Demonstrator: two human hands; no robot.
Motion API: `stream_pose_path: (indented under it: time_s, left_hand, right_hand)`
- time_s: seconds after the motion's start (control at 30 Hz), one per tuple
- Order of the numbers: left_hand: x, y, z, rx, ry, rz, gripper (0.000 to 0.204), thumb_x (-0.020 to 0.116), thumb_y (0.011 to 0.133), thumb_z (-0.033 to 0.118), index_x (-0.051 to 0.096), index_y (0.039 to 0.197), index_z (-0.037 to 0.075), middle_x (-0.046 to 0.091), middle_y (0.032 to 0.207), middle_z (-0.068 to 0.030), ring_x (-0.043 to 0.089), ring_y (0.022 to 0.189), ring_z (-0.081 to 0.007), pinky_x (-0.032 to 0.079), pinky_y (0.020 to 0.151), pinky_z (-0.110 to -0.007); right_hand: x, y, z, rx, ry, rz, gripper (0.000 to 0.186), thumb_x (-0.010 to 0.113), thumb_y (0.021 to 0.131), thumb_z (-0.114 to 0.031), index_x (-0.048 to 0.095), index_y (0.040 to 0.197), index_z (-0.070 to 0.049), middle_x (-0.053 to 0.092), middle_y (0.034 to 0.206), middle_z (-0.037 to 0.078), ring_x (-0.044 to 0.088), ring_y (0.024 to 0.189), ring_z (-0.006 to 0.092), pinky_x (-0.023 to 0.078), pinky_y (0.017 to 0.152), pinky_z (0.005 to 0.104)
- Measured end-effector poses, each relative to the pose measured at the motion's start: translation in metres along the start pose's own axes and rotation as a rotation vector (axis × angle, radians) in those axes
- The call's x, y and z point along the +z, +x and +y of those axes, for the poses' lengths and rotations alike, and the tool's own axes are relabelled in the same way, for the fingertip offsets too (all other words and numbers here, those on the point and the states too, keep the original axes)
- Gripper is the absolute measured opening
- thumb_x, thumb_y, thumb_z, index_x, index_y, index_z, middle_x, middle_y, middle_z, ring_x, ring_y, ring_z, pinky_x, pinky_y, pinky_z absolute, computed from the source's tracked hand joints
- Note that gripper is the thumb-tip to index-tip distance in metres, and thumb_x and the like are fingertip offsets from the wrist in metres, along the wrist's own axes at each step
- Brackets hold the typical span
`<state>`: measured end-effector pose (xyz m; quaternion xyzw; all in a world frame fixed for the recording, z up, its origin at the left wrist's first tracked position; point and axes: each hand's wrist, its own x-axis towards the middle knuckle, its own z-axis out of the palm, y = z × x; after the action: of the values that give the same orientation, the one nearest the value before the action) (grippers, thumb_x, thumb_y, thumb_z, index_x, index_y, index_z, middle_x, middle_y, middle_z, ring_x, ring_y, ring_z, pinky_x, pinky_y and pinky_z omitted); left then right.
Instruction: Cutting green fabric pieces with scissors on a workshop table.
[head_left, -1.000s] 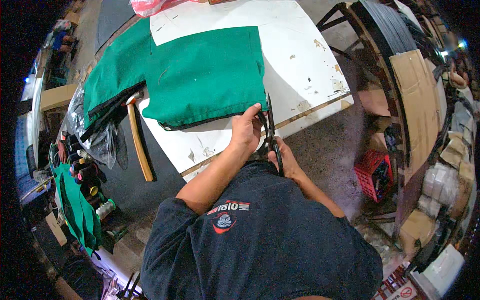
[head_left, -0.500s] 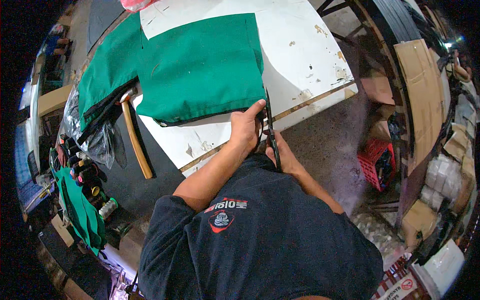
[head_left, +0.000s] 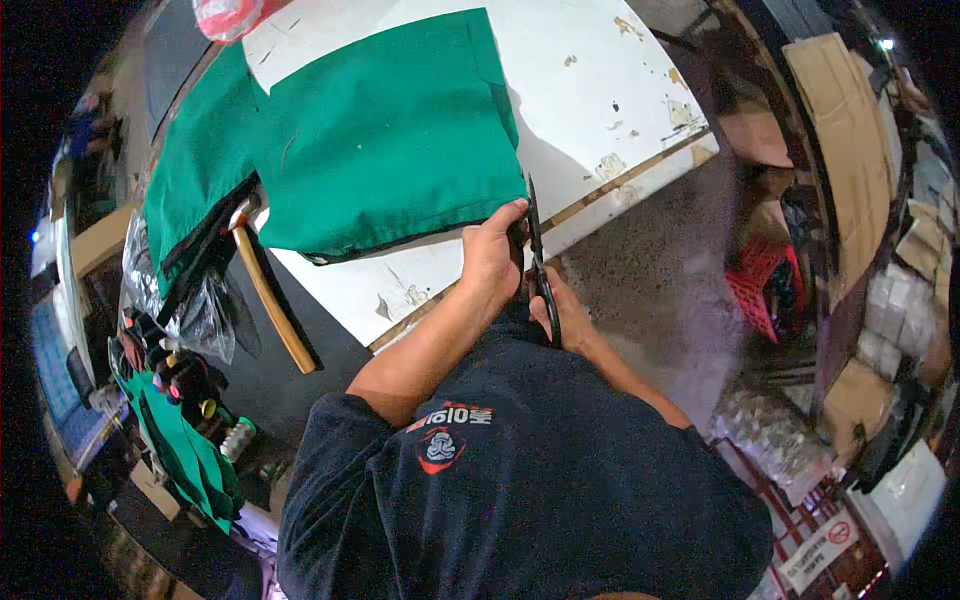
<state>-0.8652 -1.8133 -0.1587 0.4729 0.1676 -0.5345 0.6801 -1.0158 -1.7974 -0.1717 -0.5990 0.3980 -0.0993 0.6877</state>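
Note:
A wide piece of green fabric (head_left: 390, 140) with dark trim along its near edge lies on a white worktable. My left hand (head_left: 490, 250) grips the fabric's near right corner, thumb on top and fingers beneath. Black scissors (head_left: 536, 235) are in my right hand (head_left: 568, 310), their blades pointing away from me. They stand right beside that corner, close to my left thumb. Whether the blades have fabric between them, I cannot tell. My right fingers are partly hidden by the scissors' handles.
A wooden-handled hammer (head_left: 270, 295) lies to the left, its head by the fabric. Clear plastic (head_left: 200, 320) sits under the fabric's left part. Thread spools (head_left: 237, 438) and green strips (head_left: 190, 460) are at lower left. A red crate (head_left: 762, 285) and cardboard (head_left: 840, 150) are at right.
The view has turned slightly, so the table, fabric and hammer sit a little differently in it. Both hands keep nearly the same place, with the same holds on fabric and scissors.

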Motion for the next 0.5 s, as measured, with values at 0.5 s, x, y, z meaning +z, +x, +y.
stream_pose_path:
  time_s: [0.5]
  left_hand:
    - [-0.034,0.002,-0.007,-0.143,0.090,-0.023,0.018,0.067,0.076,0.002,0.057,0.091,0.003,0.059,0.080,-0.0053,0.055,0.065,-0.0172,0.045,0.059,-0.031]
  right_hand:
    - [0.040,-0.024,0.024,-0.017,-0.084,0.106,0.060,0.042,0.089,-0.058,0.046,0.111,-0.003,0.046,0.076,0.004,0.051,0.064,0.0131,0.043,0.058,0.0282]
